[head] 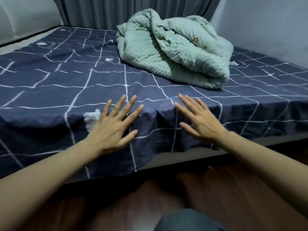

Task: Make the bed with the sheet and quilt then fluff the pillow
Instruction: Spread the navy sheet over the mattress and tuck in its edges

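A dark blue sheet (58,77) with white grid lines covers the bed and hangs over its near edge in loose folds. My left hand (115,125) and my right hand (198,119) are both spread flat with straight fingers at that near edge, side by side, holding nothing. Whether the palms touch the cloth I cannot tell. A pale green quilt (175,50) lies bunched in a heap on the far right part of the bed, well beyond my hands. No pillow is in view.
Grey curtains (100,12) hang behind the bed. A white wall (266,22) runs along its right side. A strip of bare mattress (20,44) shows at the far left. Dark wooden floor (116,205) lies below the bed edge.
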